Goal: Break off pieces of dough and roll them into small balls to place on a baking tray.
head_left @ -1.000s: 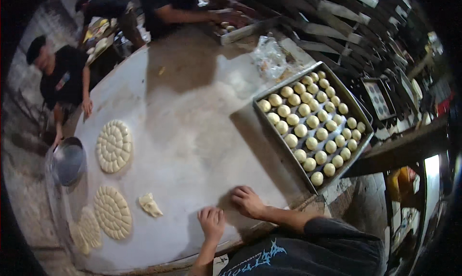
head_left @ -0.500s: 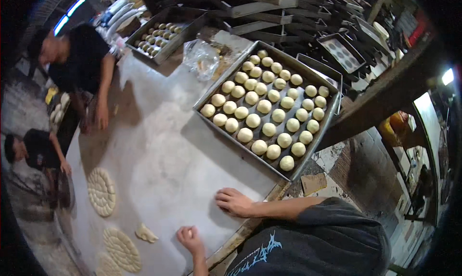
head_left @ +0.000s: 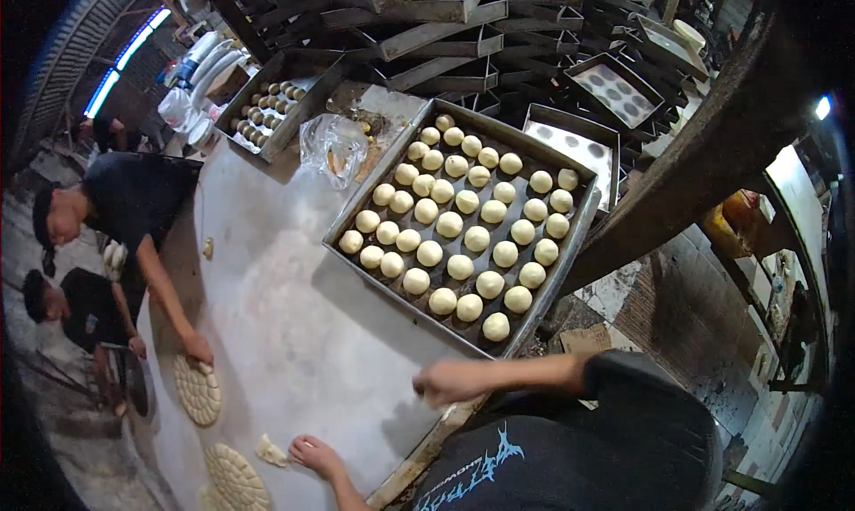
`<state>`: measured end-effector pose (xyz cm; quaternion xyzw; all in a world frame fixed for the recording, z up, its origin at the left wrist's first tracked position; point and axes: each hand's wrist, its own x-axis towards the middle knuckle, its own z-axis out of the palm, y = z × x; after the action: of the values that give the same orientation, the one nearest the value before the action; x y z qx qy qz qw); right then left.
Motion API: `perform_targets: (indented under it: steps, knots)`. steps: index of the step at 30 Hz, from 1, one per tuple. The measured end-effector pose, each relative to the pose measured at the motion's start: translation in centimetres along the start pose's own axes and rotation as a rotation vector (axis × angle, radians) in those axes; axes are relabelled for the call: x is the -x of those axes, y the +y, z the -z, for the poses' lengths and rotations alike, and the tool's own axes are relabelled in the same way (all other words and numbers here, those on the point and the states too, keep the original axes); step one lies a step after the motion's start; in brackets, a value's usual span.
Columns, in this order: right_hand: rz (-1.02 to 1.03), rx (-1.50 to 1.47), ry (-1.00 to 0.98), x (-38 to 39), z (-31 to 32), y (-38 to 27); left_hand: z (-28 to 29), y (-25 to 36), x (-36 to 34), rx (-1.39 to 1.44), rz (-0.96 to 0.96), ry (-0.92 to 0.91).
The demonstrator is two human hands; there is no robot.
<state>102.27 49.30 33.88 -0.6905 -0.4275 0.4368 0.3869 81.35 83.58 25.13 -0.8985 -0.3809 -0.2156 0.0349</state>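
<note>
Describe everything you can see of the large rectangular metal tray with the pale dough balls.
The large rectangular metal tray is dark grey with low raised walls. It lies flat and slanted at the floured table's right edge. Round pale dough balls fill it in neat rows, close together. The right hand, loosely closed, is just in front of its near wall; contact is unclear.

Small pale dough scrap (head_left: 271,451) lies flat on the floured table (head_left: 294,333)

Pale dough on grey metal

Cream-white dough balls (head_left: 454,235) are set in rows on a dark grey tray (head_left: 570,244) at centre; a pale grey floured table (head_left: 285,324) and beige discs stamped with a dotted grid (head_left: 197,389) are seen lower left.
</note>
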Motion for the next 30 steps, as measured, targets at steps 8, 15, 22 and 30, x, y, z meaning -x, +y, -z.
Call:
perform_targets:
  steps: [8, 15, 22, 30]
  knots:
    - [-0.351, 0.625, 1.662, 9.2, 21.0, 9.5, 1.9, 3.9, 3.3, -0.112, 0.167, -0.174]
    - [-0.226, 0.509, 1.399, 3.4, 12.4, 4.5, 3.0, 7.6, 6.2, 0.730, 0.649, -0.593]
    - [0.244, -0.017, 0.259, 0.4, 3.3, -3.1, 13.6, 24.1, -0.7, 1.665, 0.703, -0.896]
    - [-0.266, 0.108, 0.824, 2.9, 16.2, 2.9, 7.7, 9.0, -0.3, 0.868, 0.754, -0.331]
